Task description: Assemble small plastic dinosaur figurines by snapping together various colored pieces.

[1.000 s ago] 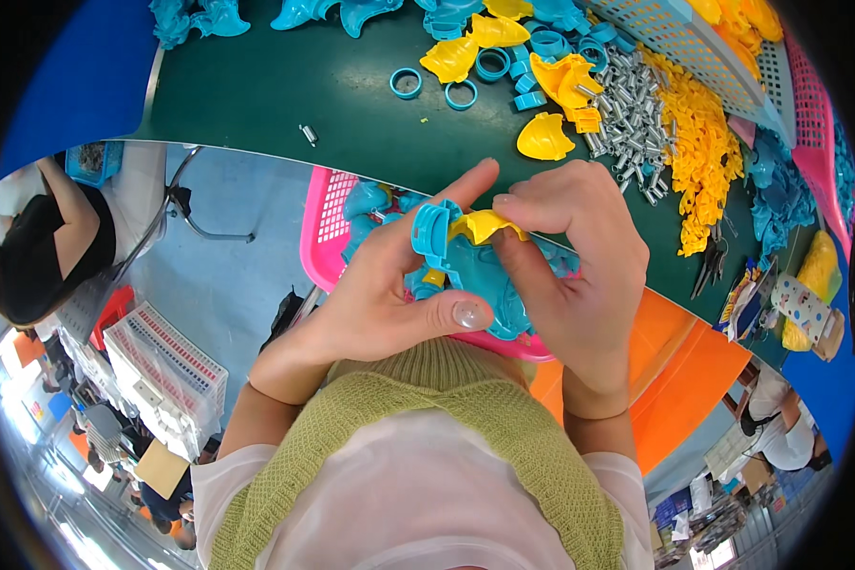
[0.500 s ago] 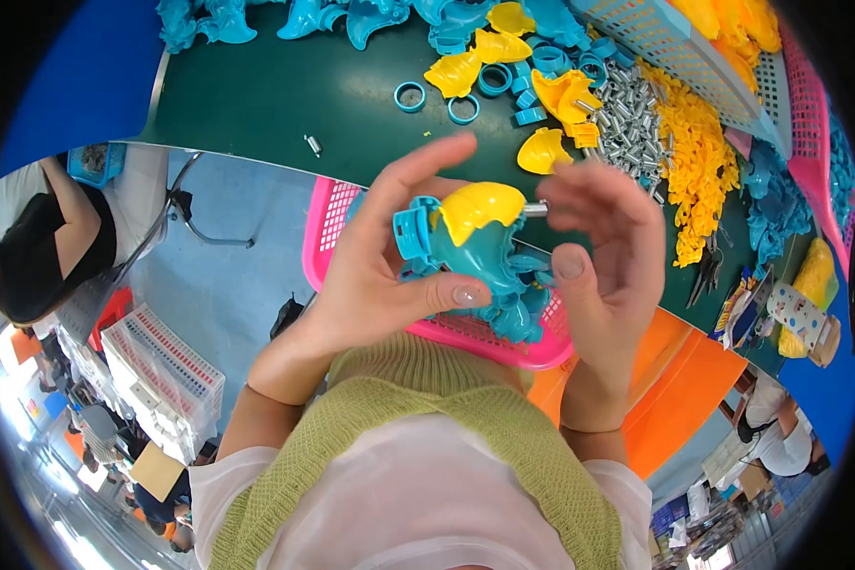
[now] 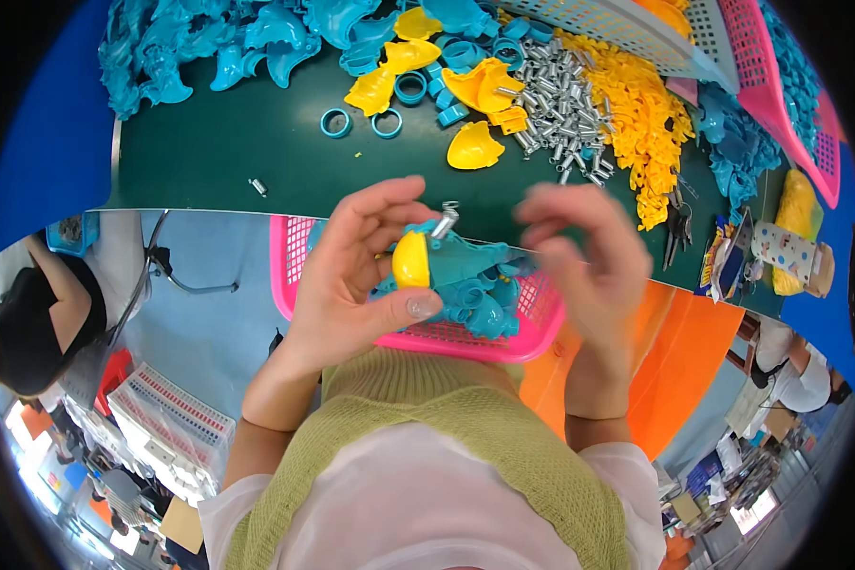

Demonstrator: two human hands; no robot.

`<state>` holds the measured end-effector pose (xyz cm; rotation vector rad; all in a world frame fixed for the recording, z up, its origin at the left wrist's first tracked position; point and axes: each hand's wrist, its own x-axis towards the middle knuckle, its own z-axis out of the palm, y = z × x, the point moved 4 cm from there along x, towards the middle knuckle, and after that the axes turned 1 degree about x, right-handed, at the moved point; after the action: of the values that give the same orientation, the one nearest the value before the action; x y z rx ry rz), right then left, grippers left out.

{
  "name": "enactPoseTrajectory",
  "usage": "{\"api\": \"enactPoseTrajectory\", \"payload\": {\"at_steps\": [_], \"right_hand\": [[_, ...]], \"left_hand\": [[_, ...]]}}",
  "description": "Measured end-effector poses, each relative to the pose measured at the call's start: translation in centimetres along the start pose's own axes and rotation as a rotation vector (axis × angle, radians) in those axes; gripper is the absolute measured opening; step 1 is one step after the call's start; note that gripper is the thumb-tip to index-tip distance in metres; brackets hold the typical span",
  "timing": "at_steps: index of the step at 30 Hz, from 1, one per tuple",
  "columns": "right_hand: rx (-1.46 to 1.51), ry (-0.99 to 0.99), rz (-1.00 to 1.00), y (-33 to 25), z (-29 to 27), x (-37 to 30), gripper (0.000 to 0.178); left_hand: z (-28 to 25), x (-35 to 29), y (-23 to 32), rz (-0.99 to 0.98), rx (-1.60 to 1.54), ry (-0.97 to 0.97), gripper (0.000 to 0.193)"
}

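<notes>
My left hand is wrapped round a blue plastic part with a rounded yellow plastic piece on its near-left side. From the top of that blue part a small silver spring-like metal piece sticks up at a slant. My right hand, slightly blurred, is held apart to the right with thumb and fingers separated and nothing visible in it. Below both hands, a pink basket holds blue plastic parts. The lower side of the held part overlaps these and is hard to separate from them.
On the green table lie loose blue rings, yellow shells, a heap of silver metal pieces, small yellow parts and blue shells. Scissors lie at the right. Another person sits at the left.
The held blue part has turned, so its yellow piece now faces left and the silver piece points up. My right hand has drawn away from it. The view has shifted.
</notes>
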<state>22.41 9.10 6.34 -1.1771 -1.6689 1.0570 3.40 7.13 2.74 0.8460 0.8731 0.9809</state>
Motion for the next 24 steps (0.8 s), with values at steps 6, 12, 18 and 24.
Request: {"api": "enactPoseTrajectory", "payload": {"at_steps": [6,12,18,24], "right_hand": [[-0.597,0.647,0.106,4.6,-13.8,0.5,0.02],[-1.177,0.714,0.097,10.2,-22.5,2.1,0.039],[-1.097,0.774,0.031,9.2,-21.9,1.9,0.04],[-0.693,0.376,0.151,4.6,-12.6,0.5,0.014]], "left_hand": [[-1.2,-0.3,-1.0,0.128,-0.013,-0.097,0.064],[-0.1,0.0,-1.0,-0.03,-0.156,-0.135,0.06],[-0.3,-0.6,-1.2,0.026,-0.199,-0.187,0.063],[-0.1,-0.3,-1.0,-0.036,-0.216,-0.163,0.056]]}}
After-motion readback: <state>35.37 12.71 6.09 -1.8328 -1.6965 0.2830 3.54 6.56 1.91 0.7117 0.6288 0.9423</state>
